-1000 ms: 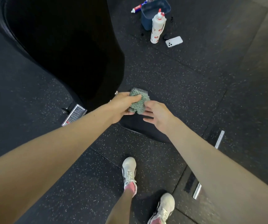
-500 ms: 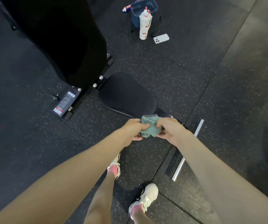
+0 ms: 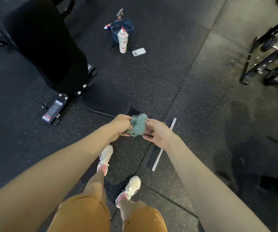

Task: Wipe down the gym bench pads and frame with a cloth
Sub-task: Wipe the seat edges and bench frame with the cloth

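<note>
Head view — cloth [image 3: 137, 125] more bunched now

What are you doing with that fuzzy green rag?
A person stands by a black gym bench, bunching a green cloth between both hands. The left hand grips one side and the right hand pinches the other. The cloth looks lifted off the seat pad, so nothing is being wiped now. A spray bottle, blue bucket and phone sit on the floor.

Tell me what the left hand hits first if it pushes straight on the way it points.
The green cloth, which the left hand grips. Just past it is the right hand, holding the cloth's other side. Depth is unclear, but the hands look level.
</note>
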{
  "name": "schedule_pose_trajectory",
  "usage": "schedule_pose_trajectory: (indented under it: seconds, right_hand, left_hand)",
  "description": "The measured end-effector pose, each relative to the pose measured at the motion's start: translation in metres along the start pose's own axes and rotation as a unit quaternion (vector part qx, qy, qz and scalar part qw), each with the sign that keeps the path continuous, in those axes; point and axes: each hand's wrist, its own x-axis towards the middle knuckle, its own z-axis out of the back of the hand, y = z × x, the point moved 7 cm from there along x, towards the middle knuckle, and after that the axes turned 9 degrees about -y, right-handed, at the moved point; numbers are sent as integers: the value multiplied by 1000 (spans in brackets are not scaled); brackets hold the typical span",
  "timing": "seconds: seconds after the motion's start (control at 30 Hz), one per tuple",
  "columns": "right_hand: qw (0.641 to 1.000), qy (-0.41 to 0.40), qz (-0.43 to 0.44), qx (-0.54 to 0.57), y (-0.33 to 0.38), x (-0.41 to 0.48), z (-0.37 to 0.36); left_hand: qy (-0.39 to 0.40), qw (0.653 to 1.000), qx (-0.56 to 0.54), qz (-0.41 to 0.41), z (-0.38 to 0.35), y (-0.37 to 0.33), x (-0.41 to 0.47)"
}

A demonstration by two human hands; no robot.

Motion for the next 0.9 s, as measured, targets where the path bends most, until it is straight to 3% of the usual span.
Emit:
schedule_pose_trajectory:
  seconds: [0.13,0.33,0.53,0.7,0.9]
  right_hand:
    - [995,44,11,85,20,-26,17]
    - [994,3,30,103,52,-17,28]
    - [989,16,-13,148,54,29,-6]
    - [997,-54,7,61,57,93,-44]
    - [999,-23,-41,18,52,157,-87]
  left_hand:
    - [66,997,38,-15,-21,-30,-21]
    - [-16,998,-48,-26,-26,-44,8]
    - [-9,991,-133,24,-18,-23,51]
    - [27,972,-203,116,3,10,91]
    - [63,938,-307,150,19,45,148]
